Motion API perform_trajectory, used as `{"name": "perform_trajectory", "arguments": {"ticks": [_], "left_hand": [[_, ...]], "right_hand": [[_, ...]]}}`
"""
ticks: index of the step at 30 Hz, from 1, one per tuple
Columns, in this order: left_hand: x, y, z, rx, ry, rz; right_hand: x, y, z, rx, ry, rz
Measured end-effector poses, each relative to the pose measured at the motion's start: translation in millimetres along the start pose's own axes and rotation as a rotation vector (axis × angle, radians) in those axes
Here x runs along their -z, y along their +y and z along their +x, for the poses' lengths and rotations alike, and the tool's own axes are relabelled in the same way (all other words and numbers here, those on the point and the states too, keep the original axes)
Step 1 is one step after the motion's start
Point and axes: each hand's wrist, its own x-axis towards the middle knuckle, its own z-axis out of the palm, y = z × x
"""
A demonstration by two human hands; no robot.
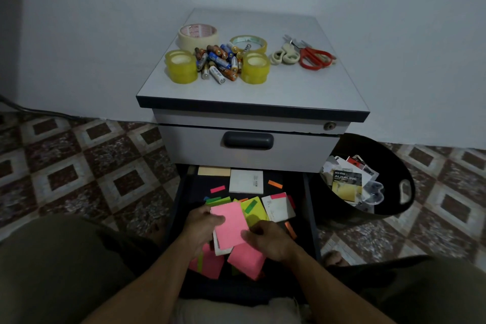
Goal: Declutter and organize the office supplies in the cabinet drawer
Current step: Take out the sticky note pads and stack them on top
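The lower drawer [307, 208] of the grey cabinet [249, 155] is pulled out below me. Sticky-note pads and loose coloured flags lie scattered in it. My left hand [201, 226] and my right hand [265, 241] both grip a pink sticky-note pad [231, 223] from either side, just above the drawer's near half. Under it lie another pink pad [246, 260] and a white pad. A yellow-green pad [255, 209], a white pad [278, 206] and a further white pad [246, 181] lie behind.
On the cabinet top [302, 89] sit tape rolls [181, 70], a heap of batteries [219, 63] and scissors [311, 56]. A black bin [391, 166] with torn packaging stands right of the cabinet on the tiled floor. My knees flank the drawer.
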Motion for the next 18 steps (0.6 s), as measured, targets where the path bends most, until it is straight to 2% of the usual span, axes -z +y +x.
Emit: {"name": "perform_trajectory", "arguments": {"ticks": [4,7,10,18], "left_hand": [[5.9,4.7,5.9,-0.039,0.157,0.102],[9.2,8.8,8.4,-0.063,0.228,0.232],[8.1,9.7,8.7,-0.069,0.22,0.324],[7.9,3.4,6.5,-0.03,0.168,0.613]], "right_hand": [[7.7,5.5,5.7,-0.052,-0.021,-0.125],[20.1,8.8,12.5,-0.1,0.125,-0.178],[29.4,8.5,14.5,-0.113,0.222,-0.247],[10.7,8.8,11.5,-0.144,0.056,-0.37]]}}
